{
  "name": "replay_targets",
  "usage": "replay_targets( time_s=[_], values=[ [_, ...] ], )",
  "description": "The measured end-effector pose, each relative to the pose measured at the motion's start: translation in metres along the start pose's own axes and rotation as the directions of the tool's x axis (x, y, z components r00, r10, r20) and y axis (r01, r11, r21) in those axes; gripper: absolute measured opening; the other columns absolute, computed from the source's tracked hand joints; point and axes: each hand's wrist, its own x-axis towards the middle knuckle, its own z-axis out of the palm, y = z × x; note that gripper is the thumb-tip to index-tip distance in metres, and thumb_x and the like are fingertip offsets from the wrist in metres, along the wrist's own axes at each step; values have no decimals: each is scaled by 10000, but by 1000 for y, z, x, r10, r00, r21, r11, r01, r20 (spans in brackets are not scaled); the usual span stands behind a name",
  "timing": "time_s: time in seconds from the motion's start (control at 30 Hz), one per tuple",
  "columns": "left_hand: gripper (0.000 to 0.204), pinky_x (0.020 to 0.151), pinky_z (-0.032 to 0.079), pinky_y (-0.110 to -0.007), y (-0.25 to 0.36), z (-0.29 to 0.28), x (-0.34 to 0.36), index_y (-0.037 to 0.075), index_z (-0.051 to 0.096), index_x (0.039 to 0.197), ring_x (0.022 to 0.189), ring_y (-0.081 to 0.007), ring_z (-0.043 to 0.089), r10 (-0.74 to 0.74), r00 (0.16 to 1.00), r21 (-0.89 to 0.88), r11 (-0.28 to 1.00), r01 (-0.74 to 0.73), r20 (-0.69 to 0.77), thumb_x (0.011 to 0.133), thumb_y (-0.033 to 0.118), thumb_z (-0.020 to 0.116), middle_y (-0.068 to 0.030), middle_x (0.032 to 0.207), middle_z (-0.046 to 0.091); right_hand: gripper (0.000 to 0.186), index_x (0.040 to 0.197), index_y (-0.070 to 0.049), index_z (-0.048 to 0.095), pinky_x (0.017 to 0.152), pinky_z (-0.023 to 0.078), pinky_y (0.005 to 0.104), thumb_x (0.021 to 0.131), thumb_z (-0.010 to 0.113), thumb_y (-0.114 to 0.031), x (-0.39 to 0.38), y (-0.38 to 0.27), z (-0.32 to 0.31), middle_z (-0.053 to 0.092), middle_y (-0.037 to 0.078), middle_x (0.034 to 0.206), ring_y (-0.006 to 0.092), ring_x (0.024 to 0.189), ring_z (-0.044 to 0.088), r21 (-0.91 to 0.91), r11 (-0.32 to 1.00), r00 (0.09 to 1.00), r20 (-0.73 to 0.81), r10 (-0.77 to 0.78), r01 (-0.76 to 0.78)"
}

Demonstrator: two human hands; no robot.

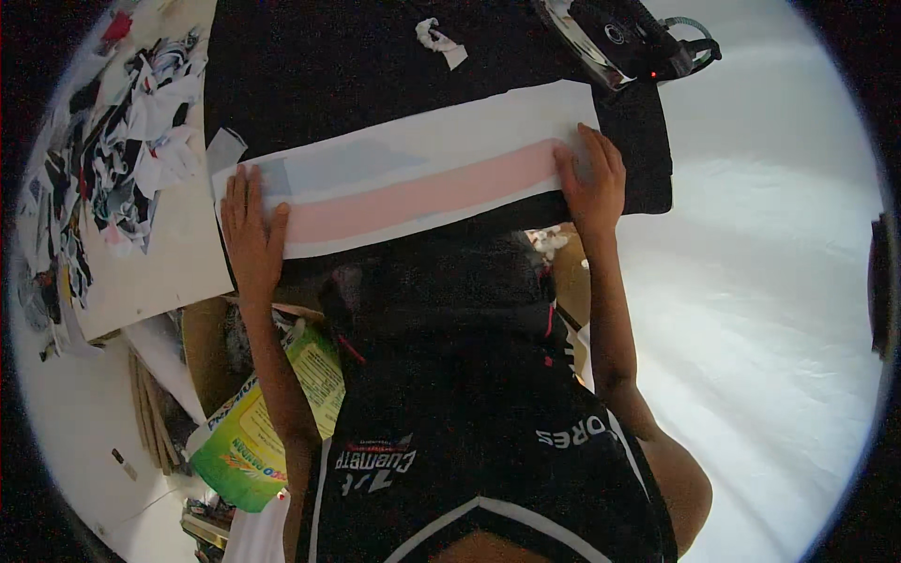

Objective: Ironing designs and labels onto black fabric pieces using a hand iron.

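Observation:
A long white strip of fabric or paper [488,122], with a faint pink band and a pale blue patch showing, lies flat and slanted across a black cloth-covered board [310,56]. My left hand [251,230] rests on its left end, fingers stretched out and pointing away from me. On the right end lies my right hand [593,178], its fingers extended and slightly curved, the thumb apart on the pink band. Beyond the right end, a black iron [619,42] with a small red light sits at the far edge of the board.
A crumpled white scrap [439,42] lies at the back of the board, and a small grey-white piece [226,147] is by the strip's left end. Several fabric scraps [155,131] are heaped on the pale table [178,272]. Below left is a green-yellow sack [253,432].

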Motion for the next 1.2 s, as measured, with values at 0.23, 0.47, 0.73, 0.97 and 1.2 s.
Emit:
replay_targets(
  time_s=[0.23,0.47,0.73,0.97,1.2],
  values=[
    [563,1180,175,-488,-1,-2,2,123,405,1464,1421,-325,299,-12,999,-14,1000,11,-33,983,405,482,-134,1517,368,234,1077,-60,681,767,525,370,885,700,-190,89,-16,-45,690,101,959,244,867,659,176,984,989,-147,-12,39],
    [527,1145,246,-503,0,6,13,138,449,1435,1381,-332,357,-2,995,-86,996,-7,-101,973,383,513,-140,1484,406,680,1380,38,431,998,441,455,938,567,-461,243,-28,-53,523,282,1291,436,1182,523,-172,982,954,298,-18,72],
    [489,1115,299,-497,6,9,15,155,485,1412,1341,-349,395,-10,989,-163,986,-15,-149,975,367,541,-139,1447,447,616,1311,-155,597,1041,420,429,861,636,-574,340,86,-7,537,233,1353,380,1197,559,-122,844,294,903,312,-522],
    [450,1135,274,-497,-2,12,7,163,531,1375,1344,-353,387,7,988,-35,999,-13,-156,976,372,537,-134,1445,443,614,630,-69,525,412,336,288,888,583,-623,264,0,-27,423,-32,491,92,428,450,197,971,800,600,-7,-139],
    [430,1143,268,-501,-3,17,3,161,571,1336,1349,-353,382,10,987,-40,999,-16,-159,963,373,559,-139,1447,434,591,666,-76,509,358,296,237,890,597,-616,220,-44,-84,410,-40,483,61,380,396,171,951,734,675,78,-258]
  ],
)
